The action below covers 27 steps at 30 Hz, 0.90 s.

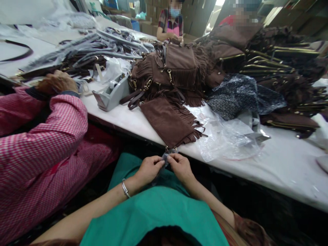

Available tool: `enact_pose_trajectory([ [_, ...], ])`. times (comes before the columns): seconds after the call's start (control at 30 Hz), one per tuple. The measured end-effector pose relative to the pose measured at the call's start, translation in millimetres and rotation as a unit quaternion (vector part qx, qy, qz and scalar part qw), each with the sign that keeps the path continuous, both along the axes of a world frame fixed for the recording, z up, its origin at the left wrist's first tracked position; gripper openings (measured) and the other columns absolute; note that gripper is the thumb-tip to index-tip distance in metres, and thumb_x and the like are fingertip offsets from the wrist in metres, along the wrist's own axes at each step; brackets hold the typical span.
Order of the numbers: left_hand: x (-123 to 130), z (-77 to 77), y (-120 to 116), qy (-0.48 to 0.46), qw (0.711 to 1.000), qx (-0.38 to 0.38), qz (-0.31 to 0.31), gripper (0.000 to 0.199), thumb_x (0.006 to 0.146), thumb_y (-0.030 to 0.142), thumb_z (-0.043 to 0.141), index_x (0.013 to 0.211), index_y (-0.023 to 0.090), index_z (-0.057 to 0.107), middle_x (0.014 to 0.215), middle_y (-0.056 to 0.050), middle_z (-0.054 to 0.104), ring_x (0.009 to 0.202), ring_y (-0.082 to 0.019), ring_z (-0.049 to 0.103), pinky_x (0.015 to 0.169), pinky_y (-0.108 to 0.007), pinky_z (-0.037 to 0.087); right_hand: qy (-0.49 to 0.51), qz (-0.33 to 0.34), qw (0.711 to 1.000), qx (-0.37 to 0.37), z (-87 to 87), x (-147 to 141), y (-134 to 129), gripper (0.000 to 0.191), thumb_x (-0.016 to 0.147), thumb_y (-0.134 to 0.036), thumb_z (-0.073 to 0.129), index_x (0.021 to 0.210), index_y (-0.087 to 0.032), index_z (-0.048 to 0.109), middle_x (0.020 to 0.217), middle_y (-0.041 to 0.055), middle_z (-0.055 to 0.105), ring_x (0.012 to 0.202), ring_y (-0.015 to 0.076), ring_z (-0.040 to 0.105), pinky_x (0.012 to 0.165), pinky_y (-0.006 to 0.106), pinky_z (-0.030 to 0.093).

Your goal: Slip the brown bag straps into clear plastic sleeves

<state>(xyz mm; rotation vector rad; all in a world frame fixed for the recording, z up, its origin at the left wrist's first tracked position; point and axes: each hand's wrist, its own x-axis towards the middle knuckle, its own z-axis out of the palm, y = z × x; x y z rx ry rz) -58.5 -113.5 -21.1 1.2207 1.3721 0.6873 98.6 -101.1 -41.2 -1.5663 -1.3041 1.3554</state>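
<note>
A brown fringed bag [167,121] lies flat on the table, one corner with small metal rings reaching the near edge. Just below that corner, my left hand [150,168] and my right hand [181,167] meet with fingertips pinched. Between them is a piece of clear plastic wrap [166,158], held from both sides close to the bag's rings. What the wrap covers is too small to make out. A silver bracelet [125,188] circles my left wrist, and a green apron [153,215] covers my lap.
Brown fringed bags [179,65] are piled beyond, with more gold-zippered ones [269,65] at right. A grey tape dispenser [112,92], plastic-wrapped straps [102,48], a loose plastic bag [225,136] and dark speckled wrap [235,94] lie around. A co-worker's hands [57,83] are at left; another person [171,24] stands behind.
</note>
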Motion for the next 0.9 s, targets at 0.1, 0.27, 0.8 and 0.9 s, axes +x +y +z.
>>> enact_pose_trajectory([
  [0.1,-2,-1.9,0,0.011,1.0,0.017,0.003,0.022,0.08,0.028,0.056,0.086,0.015,0.073,0.081,-0.003,0.071,0.076,-0.017,0.06,0.069,-0.026,0.042,0.0,-0.023,0.999,0.039,-3.2,-1,3,0.026,0.077,-0.035,0.06,0.09,-0.014,0.071,0.079,0.0046,0.07,0.073,0.0177,0.062,0.071,0.029,0.048],
  [0.27,-2,-10.2,0,0.009,1.0,0.003,0.012,0.023,0.08,0.029,0.055,0.085,0.015,0.072,0.08,-0.003,0.07,0.074,-0.017,0.059,0.069,-0.026,0.043,-0.039,0.011,0.996,0.08,-4.5,-1,2,0.017,0.079,-0.03,0.06,0.084,-0.017,0.072,0.078,0.0036,0.07,0.072,0.0176,0.063,0.069,0.028,0.049],
  [0.8,-2,-16.3,0,-0.142,0.984,-0.101,0.031,0.022,0.076,0.036,0.06,0.074,0.015,0.061,0.06,0.003,0.053,0.053,-0.009,0.043,0.053,-0.023,0.032,-0.214,0.117,0.919,0.31,4.0,4,10,0.014,0.086,-0.015,0.053,0.086,-0.019,0.066,0.081,0.0049,0.065,0.079,0.0178,0.06,0.076,0.028,0.046],
  [0.9,-2,-17.2,-1,-0.154,0.982,-0.111,0.019,0.023,0.077,0.037,0.06,0.072,0.015,0.059,0.059,0.003,0.053,0.053,-0.009,0.042,0.052,-0.022,0.031,-0.244,0.121,0.911,0.31,6.7,4,11,0.014,0.086,-0.015,0.052,0.081,-0.019,0.064,0.078,0.0038,0.062,0.076,0.0165,0.059,0.072,0.026,0.045],
])
